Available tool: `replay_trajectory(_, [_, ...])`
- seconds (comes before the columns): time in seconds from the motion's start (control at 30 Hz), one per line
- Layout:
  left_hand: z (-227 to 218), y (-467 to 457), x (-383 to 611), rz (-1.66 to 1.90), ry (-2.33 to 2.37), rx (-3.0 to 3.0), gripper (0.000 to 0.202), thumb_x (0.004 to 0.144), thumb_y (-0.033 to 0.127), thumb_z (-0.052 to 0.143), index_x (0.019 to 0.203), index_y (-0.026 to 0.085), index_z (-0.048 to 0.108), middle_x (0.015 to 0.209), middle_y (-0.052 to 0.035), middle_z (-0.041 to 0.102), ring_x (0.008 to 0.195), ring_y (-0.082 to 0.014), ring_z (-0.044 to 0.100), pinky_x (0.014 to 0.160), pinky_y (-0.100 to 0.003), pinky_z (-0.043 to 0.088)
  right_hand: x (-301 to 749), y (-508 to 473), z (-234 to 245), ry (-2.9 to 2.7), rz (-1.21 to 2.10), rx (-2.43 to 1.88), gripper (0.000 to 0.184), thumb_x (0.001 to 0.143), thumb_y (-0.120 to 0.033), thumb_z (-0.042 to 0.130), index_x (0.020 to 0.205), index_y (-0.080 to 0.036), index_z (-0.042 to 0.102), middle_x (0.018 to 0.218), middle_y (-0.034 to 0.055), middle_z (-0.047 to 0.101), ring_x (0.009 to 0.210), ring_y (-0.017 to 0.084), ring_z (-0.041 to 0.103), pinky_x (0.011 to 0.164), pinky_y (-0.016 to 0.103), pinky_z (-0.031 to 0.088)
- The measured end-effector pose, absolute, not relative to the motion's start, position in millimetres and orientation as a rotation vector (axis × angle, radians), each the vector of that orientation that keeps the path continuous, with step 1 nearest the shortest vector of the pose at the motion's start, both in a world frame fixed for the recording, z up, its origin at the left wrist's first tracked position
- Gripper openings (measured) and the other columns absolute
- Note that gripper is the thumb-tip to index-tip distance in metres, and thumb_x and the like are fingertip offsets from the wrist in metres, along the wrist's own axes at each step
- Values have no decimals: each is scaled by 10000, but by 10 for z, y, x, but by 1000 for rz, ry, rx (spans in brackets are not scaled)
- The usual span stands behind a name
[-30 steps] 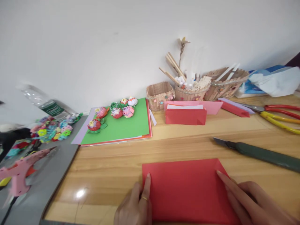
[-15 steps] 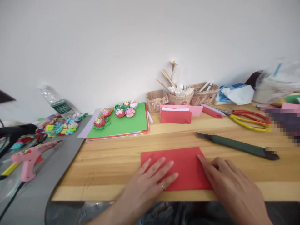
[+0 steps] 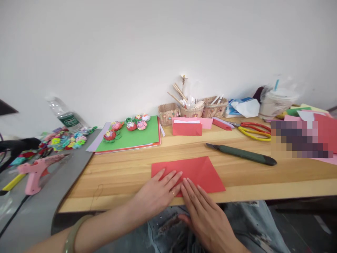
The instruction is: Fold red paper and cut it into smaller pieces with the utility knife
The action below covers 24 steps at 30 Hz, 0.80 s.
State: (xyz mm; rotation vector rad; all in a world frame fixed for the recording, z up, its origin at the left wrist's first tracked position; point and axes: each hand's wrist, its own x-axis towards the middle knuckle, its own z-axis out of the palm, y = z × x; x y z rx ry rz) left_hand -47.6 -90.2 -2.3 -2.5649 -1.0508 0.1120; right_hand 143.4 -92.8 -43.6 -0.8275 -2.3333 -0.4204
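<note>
A folded sheet of red paper (image 3: pixel 202 172) lies flat near the front edge of the wooden table, its right side slanting. My left hand (image 3: pixel 160 188) rests on the paper's left part with fingers spread and stretched out. Beside it, my right hand (image 3: pixel 204 207) presses flat on the lower middle of the paper, fingers straight and close together. The fingertips of both hands nearly meet. Behind the paper, to the right, lies a dark green craft knife (image 3: pixel 244 154) with its blade pointing left.
Paper flowers (image 3: pixel 131 125) sit on green paper (image 3: pixel 131 140) at back left. A red folded paper piece (image 3: pixel 186 129) stands before small baskets (image 3: pixel 168 114). Scissors (image 3: pixel 254 130) and a lidded cup (image 3: pixel 279 102) are at right. A pink glue gun (image 3: pixel 35 172) lies on the grey surface at left.
My right hand has moved left from the paper's right edge to its lower middle, now lying flat. The paper's right side slants more. My left hand stays on the paper; the view has shifted right.
</note>
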Motion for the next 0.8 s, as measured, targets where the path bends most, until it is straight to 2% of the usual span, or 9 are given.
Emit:
replay_trajectory(0.1, [-15,-907,-473,118,-1058,-2548,453,947,234,409,1395,181,374,1446,-72,409,1287,-214,425,1018,-415,355,1662,-889,-463,-2349,-472,-834,397,945,-289,384,1223,-63,555,1264,131,589,1200,203,502,1062,336,283])
replay_trajectory(0.17, [-14,-910,-475,121,-1060,-2545,465,943,227,420,1403,191,360,1448,-70,405,1290,-213,423,1022,-428,351,1926,-829,-418,-2384,-534,-809,388,934,-222,395,1277,-85,513,1259,113,596,1197,196,508,1045,337,310])
replay_trajectory(0.33, [4,-937,-515,129,-1070,-2494,535,902,194,491,1414,235,340,1442,-49,417,1297,-220,416,1024,-442,348,2436,-741,-273,-2504,-705,-780,604,869,-21,274,1465,-98,212,1299,93,567,1204,203,505,993,383,366])
replay_trajectory(0.4, [46,-969,-488,110,-1083,-2431,511,894,173,484,1392,232,384,1431,-48,433,1302,-222,409,1018,-444,349,2476,-747,-245,-2490,-711,-796,620,874,-37,273,1479,-108,155,1294,86,572,1201,209,508,992,387,366])
replay_trajectory(0.53, [106,-1071,-117,-50,-1119,-2312,390,934,210,387,1283,99,522,1400,-108,465,1322,-221,375,1045,-396,311,2404,-782,-267,-2449,-663,-827,580,919,-115,251,1486,-121,127,1281,92,581,1194,217,514,1012,376,334])
replay_trajectory(0.6, [36,-1123,211,-241,-1103,-2328,430,968,318,335,1321,128,488,1419,-70,448,1325,-202,369,1047,-346,309,2367,-791,-308,-2386,-592,-860,555,949,-178,221,1489,-134,104,1258,92,599,1186,213,521,1036,372,303])
replay_trajectory(0.67, [-114,-1160,531,-383,-1063,-2345,591,958,515,279,1305,91,501,1389,-104,480,1312,-226,389,1051,-341,313,2353,-790,-350,-2324,-518,-886,543,970,-268,201,1491,-161,90,1225,84,622,1180,205,525,1058,367,273])
replay_trajectory(0.7, [-205,-1171,655,-433,-1100,-2319,641,942,559,289,1284,67,518,1360,-128,507,1296,-240,411,1053,-340,314,2353,-787,-367,-2309,-493,-894,542,973,-305,194,1491,-177,94,1216,79,628,1181,200,524,1067,365,260])
replay_trajectory(0.8, [-436,-1196,800,-598,-1256,-2207,596,941,523,349,1219,41,562,1281,-143,577,1221,-247,500,1034,-333,339,2372,-780,-392,-2340,-482,-888,525,976,-312,183,1487,-213,118,1240,57,616,1197,179,508,1089,360,221])
